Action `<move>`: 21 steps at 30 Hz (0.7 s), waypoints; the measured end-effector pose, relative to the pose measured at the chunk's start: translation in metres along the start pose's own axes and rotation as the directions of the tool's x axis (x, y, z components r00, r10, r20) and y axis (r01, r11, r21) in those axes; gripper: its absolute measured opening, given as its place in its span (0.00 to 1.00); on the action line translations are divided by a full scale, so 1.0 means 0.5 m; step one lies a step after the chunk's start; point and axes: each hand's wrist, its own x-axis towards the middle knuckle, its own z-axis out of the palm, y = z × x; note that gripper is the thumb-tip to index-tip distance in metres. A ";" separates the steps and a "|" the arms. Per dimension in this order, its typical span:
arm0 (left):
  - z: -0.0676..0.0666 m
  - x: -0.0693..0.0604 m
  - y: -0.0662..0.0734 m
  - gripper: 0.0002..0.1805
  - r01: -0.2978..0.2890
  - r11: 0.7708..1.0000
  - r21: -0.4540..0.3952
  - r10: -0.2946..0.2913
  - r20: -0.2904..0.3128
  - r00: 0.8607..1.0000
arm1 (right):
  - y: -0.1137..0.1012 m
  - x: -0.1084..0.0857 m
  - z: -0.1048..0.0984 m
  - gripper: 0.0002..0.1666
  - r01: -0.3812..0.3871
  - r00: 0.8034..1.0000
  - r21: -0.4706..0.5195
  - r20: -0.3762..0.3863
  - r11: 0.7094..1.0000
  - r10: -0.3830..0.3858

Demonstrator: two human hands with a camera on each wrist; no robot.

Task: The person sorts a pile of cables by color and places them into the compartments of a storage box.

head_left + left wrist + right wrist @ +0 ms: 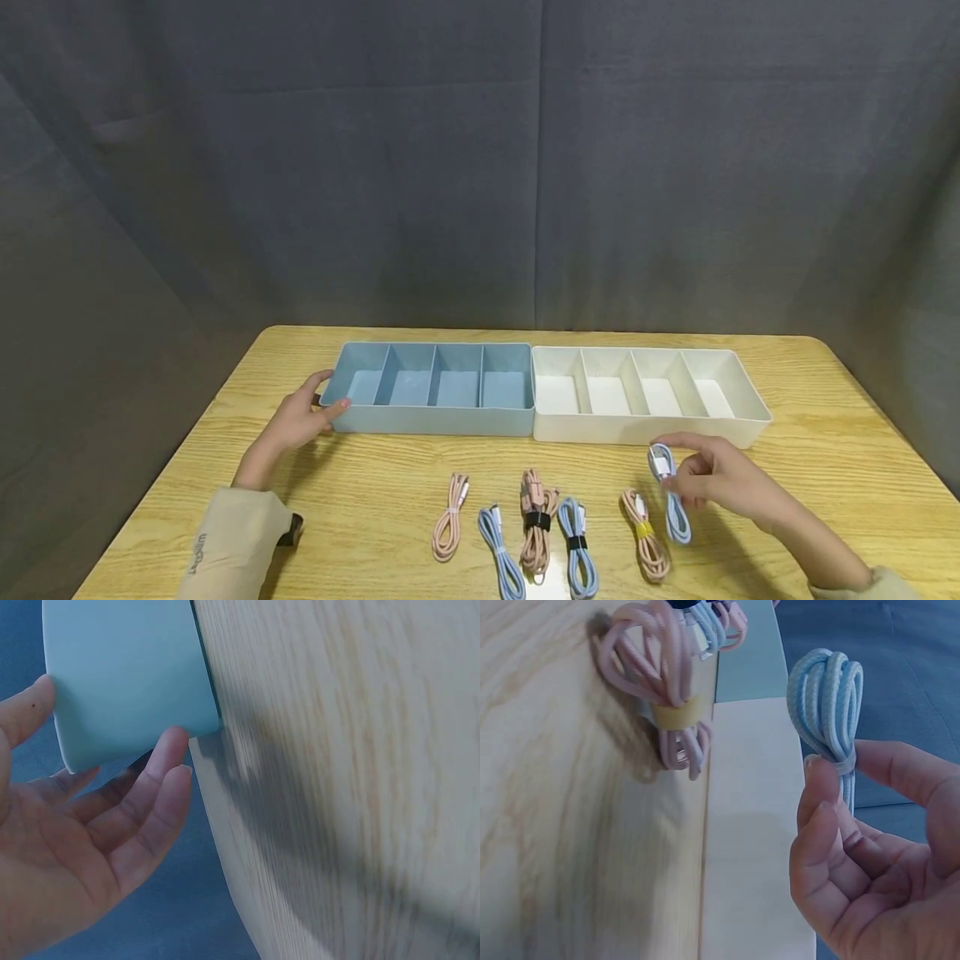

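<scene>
At the left end of a blue divided box (pixel 442 421), my left hand (pixel 300 419) holds the corner. Its thumb rests on the front rim and the other fingers lie along the end wall. In the left wrist view, that hand (pixel 82 840) spans the end of the box (pixel 127 682). My right hand (pixel 723 479) pinches a coiled light-blue cable (pixel 677 517), held up in front of the white divided box (pixel 645 429). In the right wrist view, thumb and fingers meet near the tie of the cable (pixel 825 697). Left of it lies a pink cable (pixel 651 550) with a yellow tie.
More coiled cables lie along the table's near side: a pink one (pixel 447 529), a blue one (pixel 501 554), a pink bundle with a black strap (pixel 536 533) and a blue one with a black strap (pixel 577 554). A dark curtain (pixel 375 208) hangs behind the wooden table (pixel 360 508).
</scene>
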 end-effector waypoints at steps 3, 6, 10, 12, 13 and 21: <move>0.000 0.000 0.000 0.38 0.004 1.000 0.001 -0.004 -0.004 1.000 | -0.006 0.006 -0.003 0.29 0.020 1.000 0.020 -0.007 1.000 -0.020; 0.001 0.002 -0.002 0.38 0.012 1.000 -0.002 -0.012 -0.006 1.000 | -0.011 0.012 -0.004 0.30 0.027 0.999 0.027 -0.021 0.999 -0.026; 0.002 0.003 -0.006 0.38 0.019 1.000 -0.009 -0.019 -0.002 1.000 | -0.018 0.021 -0.004 0.32 -0.004 0.999 0.021 -0.041 1.000 0.005; 0.003 0.002 -0.006 0.38 0.019 1.000 -0.011 -0.019 -0.002 1.000 | -0.022 0.027 -0.004 0.33 -0.024 0.998 0.020 -0.049 1.000 0.025; 0.003 0.002 -0.006 0.38 0.020 1.000 -0.011 -0.020 -0.002 1.000 | -0.023 0.029 -0.004 0.33 -0.034 0.998 0.018 -0.054 0.999 0.035; 0.003 0.003 -0.005 0.38 0.028 0.999 -0.031 -0.029 -0.002 1.000 | -0.032 0.052 -0.002 0.33 -0.055 0.996 0.031 -0.075 0.998 0.057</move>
